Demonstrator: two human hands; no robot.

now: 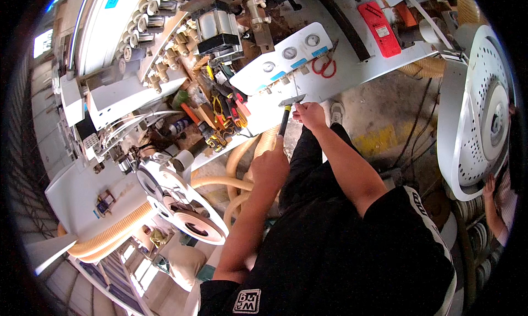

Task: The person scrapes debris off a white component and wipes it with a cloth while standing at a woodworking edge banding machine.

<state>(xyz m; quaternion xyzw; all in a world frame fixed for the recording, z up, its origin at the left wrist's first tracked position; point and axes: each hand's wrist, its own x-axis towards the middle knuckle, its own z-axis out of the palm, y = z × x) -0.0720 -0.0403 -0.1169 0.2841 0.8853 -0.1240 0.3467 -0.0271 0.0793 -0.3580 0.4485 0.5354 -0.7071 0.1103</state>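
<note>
My left hand [270, 166] is wrapped round the lower handle of a hammer [285, 118] with a black and yellow grip. The hammer points away from me, its grey metal head at the near edge of the white workbench [347, 77]. Just right of the head is my right hand [311, 116], fingers curled together close to the metal. Whatever those fingers pinch, if anything, is too small to make out. Beyond the hammer, a white panel with round gauges [279, 59] lies on the bench. Red-handled scissors [324, 68] rest beside it.
Pliers and other hand tools [223, 110] clutter the bench at left, near brass-coloured fittings [165, 66]. A red case [379, 29] lies at far right. A belt machine [179, 198] and tan hoses [234, 162] stand left. Another person's hand [489, 185] touches a perforated white drum [478, 112].
</note>
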